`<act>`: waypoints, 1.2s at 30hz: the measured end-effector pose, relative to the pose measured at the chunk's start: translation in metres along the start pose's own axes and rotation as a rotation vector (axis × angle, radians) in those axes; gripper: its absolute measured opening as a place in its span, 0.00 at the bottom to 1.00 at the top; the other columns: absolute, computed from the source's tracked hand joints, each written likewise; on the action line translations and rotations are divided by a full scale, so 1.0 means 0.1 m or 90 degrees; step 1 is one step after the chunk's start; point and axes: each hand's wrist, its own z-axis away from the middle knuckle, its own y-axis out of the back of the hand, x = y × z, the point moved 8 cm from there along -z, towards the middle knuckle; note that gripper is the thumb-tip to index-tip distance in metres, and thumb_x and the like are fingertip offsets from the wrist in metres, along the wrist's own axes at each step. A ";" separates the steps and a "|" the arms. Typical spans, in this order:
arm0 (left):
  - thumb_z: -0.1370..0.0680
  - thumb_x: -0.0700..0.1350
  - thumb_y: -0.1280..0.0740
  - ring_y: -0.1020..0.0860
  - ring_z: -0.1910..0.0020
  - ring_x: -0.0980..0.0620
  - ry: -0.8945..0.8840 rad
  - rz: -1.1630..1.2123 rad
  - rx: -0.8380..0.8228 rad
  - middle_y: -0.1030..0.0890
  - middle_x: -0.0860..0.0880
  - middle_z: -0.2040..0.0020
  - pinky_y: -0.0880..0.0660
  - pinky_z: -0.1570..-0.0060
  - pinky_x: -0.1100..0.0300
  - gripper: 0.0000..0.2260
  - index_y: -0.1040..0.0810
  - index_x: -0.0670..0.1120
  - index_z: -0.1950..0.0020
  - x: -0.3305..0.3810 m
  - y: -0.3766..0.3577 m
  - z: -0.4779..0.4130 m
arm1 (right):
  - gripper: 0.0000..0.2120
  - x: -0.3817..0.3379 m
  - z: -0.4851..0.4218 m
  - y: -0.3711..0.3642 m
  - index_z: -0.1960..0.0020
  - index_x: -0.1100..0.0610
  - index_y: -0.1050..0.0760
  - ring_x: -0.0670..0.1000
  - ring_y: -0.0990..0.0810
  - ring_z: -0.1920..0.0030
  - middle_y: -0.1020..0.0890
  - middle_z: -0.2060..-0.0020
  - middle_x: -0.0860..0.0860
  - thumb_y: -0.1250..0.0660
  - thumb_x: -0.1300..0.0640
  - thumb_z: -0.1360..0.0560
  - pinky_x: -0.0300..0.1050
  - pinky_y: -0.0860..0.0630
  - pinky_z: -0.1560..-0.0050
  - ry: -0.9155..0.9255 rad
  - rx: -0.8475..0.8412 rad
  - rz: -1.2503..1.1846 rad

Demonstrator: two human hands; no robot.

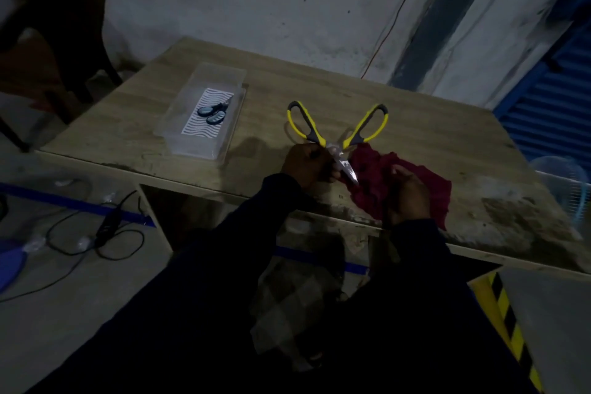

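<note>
**Bare blades, risk of a cut**

At centre frame the left hand [307, 165] closes its grip round the blades of the yellow-handled scissors [367, 128], whose handles are splayed wide over the worktop [319, 86]. The right hand [409, 198] clutches the red cloth [430, 190] just beside them. If the wipe slips, the blade edge could cut a finger.

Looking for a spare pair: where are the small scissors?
In the head view the small scissors lie inside the clear box on the table, left of the yellow-handled scissors.
</note>
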 end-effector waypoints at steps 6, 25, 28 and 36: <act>0.18 0.37 0.36 0.20 0.74 0.50 0.003 -0.077 -0.037 0.22 0.38 0.66 0.23 0.71 0.60 0.08 0.25 0.37 0.57 -0.01 -0.04 -0.02 | 0.36 -0.17 0.27 -0.44 0.39 0.66 0.23 0.65 0.20 0.42 0.19 0.42 0.65 0.17 0.52 0.41 0.62 0.24 0.40 0.020 -0.072 0.086; 0.20 0.41 0.31 0.24 0.73 0.47 -0.006 -0.108 -0.007 0.23 0.40 0.69 0.26 0.70 0.57 0.12 0.20 0.34 0.59 -0.08 -0.03 -0.08 | 0.08 -0.30 0.40 -0.86 0.58 0.61 0.23 0.49 0.20 0.63 0.17 0.64 0.54 0.28 0.57 0.27 0.41 0.25 0.63 0.254 0.009 0.530; 0.21 0.42 0.29 0.25 0.74 0.48 -0.007 -0.114 0.002 0.23 0.41 0.70 0.26 0.70 0.58 0.13 0.20 0.35 0.63 -0.05 -0.04 -0.05 | 0.06 -0.22 0.45 -0.84 0.59 0.58 0.26 0.52 0.19 0.61 0.17 0.62 0.56 0.29 0.63 0.28 0.50 0.21 0.58 0.249 -0.024 0.430; 0.23 0.47 0.29 0.23 0.70 0.56 -0.053 -0.234 0.019 0.19 0.47 0.70 0.26 0.64 0.59 0.14 0.17 0.38 0.64 -0.03 0.02 -0.11 | 0.11 -0.14 0.51 -0.91 0.56 0.59 0.30 0.42 0.22 0.65 0.21 0.65 0.51 0.28 0.56 0.27 0.33 0.26 0.64 0.226 0.017 0.374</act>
